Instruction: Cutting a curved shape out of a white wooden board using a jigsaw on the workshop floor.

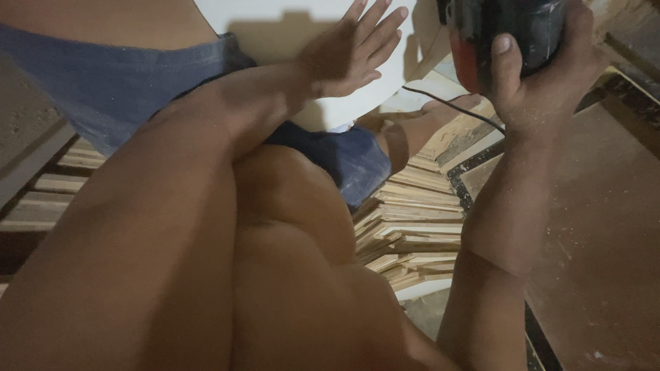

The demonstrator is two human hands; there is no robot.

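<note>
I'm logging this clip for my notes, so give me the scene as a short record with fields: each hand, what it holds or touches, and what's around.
left hand: open, fingers spread, flat on a white flat board
right hand: gripped around a black and red corded power tool
cord: thin black cable running from the tool
below: stack of pale wooden strips
right side: dusty brown wooden surface

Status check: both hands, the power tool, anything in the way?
Right hand gripping black-and-red power tool, raised. Left hand open, flat on white board. Tool cord trails over stacked wood strips.
</note>
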